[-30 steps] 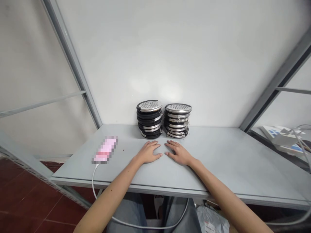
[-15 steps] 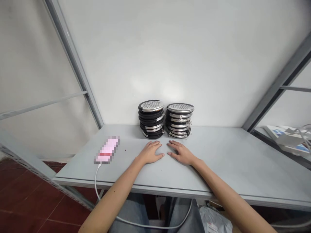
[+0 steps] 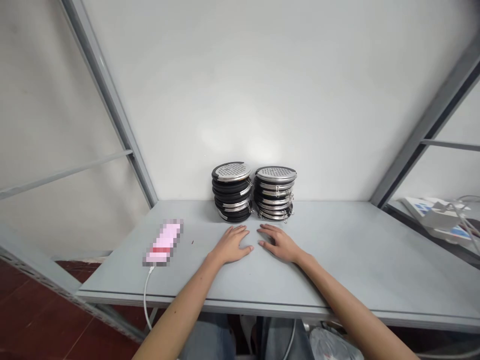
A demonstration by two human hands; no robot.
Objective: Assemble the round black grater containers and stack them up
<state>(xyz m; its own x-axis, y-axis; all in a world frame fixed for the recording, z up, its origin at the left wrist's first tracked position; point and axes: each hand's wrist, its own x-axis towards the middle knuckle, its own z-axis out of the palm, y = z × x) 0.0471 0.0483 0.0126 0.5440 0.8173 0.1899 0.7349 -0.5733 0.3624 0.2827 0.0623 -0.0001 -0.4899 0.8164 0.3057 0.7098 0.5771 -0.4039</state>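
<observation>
My left hand (image 3: 231,245) lies palm down on the grey tabletop (image 3: 348,250), fingers spread, holding nothing. Beside it my right hand (image 3: 279,243) rests the same way, a small gap between the two thumbs. Just beyond the fingertips stand two stacks of round, flat discs, black-rimmed with perforated metal faces and small wire clips at the sides. The left disc stack (image 3: 232,192) is in front of my left hand, and the right disc stack (image 3: 275,194) in front of my right. Neither hand touches a stack.
A pixelated pink phone (image 3: 163,243) lies at the left, with a white cable (image 3: 145,295) running over the front edge. Grey metal posts (image 3: 112,105) flank the table against a white wall. Papers and cables (image 3: 442,215) lie on a shelf at right. A plastic bag (image 3: 332,345) is below.
The view has tilted slightly upward, so the table and stacks appear a little lower. My hands and the stacks keep their places on the table.
</observation>
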